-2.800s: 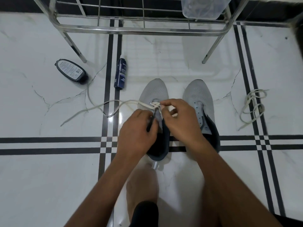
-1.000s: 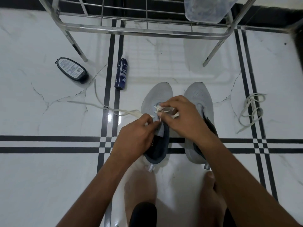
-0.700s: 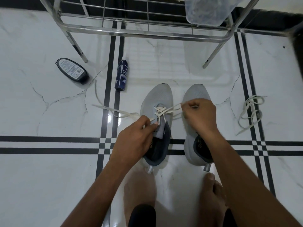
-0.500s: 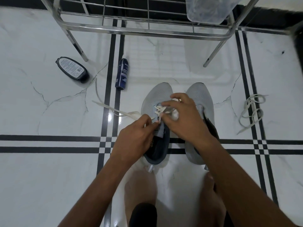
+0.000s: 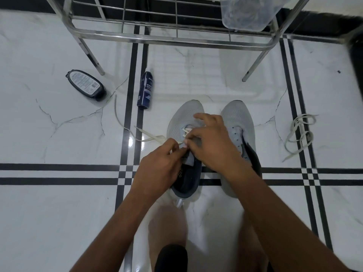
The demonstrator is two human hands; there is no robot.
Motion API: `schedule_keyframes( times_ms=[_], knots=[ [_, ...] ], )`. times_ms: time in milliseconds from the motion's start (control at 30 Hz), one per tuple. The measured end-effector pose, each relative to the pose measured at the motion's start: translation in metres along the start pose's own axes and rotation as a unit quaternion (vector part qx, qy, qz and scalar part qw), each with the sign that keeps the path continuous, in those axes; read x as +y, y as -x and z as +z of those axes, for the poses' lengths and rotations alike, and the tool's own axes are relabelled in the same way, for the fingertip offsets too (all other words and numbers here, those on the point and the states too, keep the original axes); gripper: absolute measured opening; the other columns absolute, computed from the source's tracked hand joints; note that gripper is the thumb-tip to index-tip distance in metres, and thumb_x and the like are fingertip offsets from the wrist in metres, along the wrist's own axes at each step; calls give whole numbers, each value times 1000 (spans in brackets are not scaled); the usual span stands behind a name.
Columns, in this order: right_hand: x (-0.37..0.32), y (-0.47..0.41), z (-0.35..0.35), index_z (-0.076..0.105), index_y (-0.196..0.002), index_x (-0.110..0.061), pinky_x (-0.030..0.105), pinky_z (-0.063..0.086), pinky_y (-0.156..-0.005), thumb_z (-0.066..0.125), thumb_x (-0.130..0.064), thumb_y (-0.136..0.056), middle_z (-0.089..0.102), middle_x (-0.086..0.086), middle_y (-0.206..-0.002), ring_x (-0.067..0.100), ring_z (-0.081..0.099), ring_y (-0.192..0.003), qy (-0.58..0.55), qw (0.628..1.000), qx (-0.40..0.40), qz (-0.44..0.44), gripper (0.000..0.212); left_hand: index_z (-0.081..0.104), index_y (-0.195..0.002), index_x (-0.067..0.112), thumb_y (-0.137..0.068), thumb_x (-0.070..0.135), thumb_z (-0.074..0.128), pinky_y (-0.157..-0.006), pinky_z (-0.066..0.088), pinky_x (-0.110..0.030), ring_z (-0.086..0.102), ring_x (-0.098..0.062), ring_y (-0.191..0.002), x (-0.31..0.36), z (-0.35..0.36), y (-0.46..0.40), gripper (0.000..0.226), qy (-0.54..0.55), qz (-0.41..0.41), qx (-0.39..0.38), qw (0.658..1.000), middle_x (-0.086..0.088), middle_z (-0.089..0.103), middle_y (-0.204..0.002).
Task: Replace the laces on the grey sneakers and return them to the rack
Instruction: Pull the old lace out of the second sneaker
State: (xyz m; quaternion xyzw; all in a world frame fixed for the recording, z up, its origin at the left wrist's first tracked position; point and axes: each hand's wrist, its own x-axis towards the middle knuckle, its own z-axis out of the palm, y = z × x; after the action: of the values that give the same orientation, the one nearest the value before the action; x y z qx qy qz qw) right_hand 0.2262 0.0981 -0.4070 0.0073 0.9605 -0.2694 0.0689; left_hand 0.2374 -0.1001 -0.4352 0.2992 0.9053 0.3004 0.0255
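Item, change since half a second ago: we find the right hand point(image 5: 214, 142) further forward over the left sneaker point(image 5: 184, 122), its forefinger now stretched toward the toe where it was curled before; the left hand point(image 5: 159, 167) has kept its place at the sneaker's left edge. Item, the cream lace point(image 5: 149, 137): threaded through the lowest eyelets at mid-frame, one end trailing left across the white tiled floor point(image 5: 59, 213) toward the upper left, the other end hidden under the right hand. We see the left thumb and forefinger pressed together, pinching the lace just beside the grey tongue point(image 5: 189, 160); the right thumb and middle fingers point(image 5: 191, 136) are bunched at the same spot, touching the lace crossing, though we cannot tell whether they pinch it. Item, the right sneaker point(image 5: 237, 122): unlaced, standing just beside its fellow, partly covered by the right wrist. Item, a second loose lace point(image 5: 298, 134): coiled at the right of the frame, well apart from both hands. Item, the metal rack point(image 5: 176, 39): across the top of the frame, with a clear plastic container point(image 5: 245, 14) on it at upper right. Item, a dark blue spray can point(image 5: 145, 90) and a flat black bottle point(image 5: 85, 84): lying on the floor at upper left.
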Motion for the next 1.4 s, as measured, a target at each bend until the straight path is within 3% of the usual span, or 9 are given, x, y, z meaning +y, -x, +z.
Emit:
schedule_keyframes(
  times_ms=[200, 400, 600, 800, 900, 1067, 1167, 1300, 1400],
  knots=[
    [20, -11, -15, 78, -104, -14, 46, 47, -106, 71, -23, -99, 59, 1, -138, 25, 44, -131, 0, 998, 54, 19, 13, 75, -128, 13, -97, 10, 74, -46, 51, -35, 60, -23, -63, -1, -1, 3, 31, 4, -13, 10, 1000, -2, 59, -107],
    [0, -17, -21, 83, -113, -28, 44, 39, -110, 73, -34, -98, 50, -4, -158, 24, 37, -139, 35, 996, -67, -39, 20, 74, -130, 12, -98, 13, 74, -46, 52, -38, 58, -23, -61, -4, 0, 3, 32, -1, -3, 1, 1000, -2, 57, -107],
    [-4, -34, -27, 75, -109, -9, 44, 50, -99, 62, -26, -101, 58, 2, -133, 23, 47, -123, 118, 986, -113, -40, 22, 74, -127, 11, -96, 9, 75, -44, 50, -37, 59, -24, -61, -4, -1, 5, 31, -2, -8, 5, 1000, -3, 58, -107],
    [40, -10, -37, 75, -112, -10, 43, 50, -105, 63, -24, -103, 54, 7, -134, 28, 45, -129, 56, 984, 124, 120, 21, 74, -130, 11, -96, 7, 73, -46, 50, -35, 60, -22, -64, -5, 1, 6, 35, 6, -7, 12, 1000, -2, 60, -108],
    [21, -4, -22, 78, -121, -23, 35, 39, -110, 73, -37, -99, 52, -2, -146, 21, 37, -139, -28, 997, 57, 52, 27, 73, -131, 11, -97, 9, 72, -46, 51, -36, 61, -22, -64, -6, -1, 6, 34, 7, -7, 9, 1000, -2, 59, -108],
    [-4, -19, -6, 83, -101, -19, 42, 47, -102, 73, -33, -96, 62, -5, -133, 20, 47, -124, 41, 998, -42, -13, 18, 74, -129, 11, -97, 10, 74, -45, 52, -39, 58, -23, -61, -5, -1, 5, 32, 5, -9, 8, 1000, -3, 58, -105],
    [6, -27, -12, 77, -100, -8, 40, 52, -96, 65, -21, -98, 63, 3, -120, 22, 53, -115, 57, 998, 15, 10, 17, 74, -128, 11, -97, 8, 74, -46, 52, -37, 60, -23, -63, -6, -2, 6, 31, 8, -12, 14, 1000, -3, 58, -106],
    [38, -9, -33, 76, -107, -8, 26, 40, -97, 65, -27, -103, 59, 9, -128, 29, 49, -125, 70, 973, 134, 177, 23, 74, -129, 10, -96, 7, 74, -47, 53, -36, 61, -23, -64, -5, -1, 6, 32, 9, -12, 17, 1000, -3, 60, -108],
    [21, 2, -25, 77, -118, -20, 20, 36, -105, 76, -36, -97, 52, 0, -147, 21, 37, -141, -19, 990, 92, 105, 27, 74, -128, 10, -97, 9, 73, -45, 52, -37, 61, -24, -63, -5, -1, 6, 31, 7, -18, 14, 1000, -3, 60, -107]
  ],
)
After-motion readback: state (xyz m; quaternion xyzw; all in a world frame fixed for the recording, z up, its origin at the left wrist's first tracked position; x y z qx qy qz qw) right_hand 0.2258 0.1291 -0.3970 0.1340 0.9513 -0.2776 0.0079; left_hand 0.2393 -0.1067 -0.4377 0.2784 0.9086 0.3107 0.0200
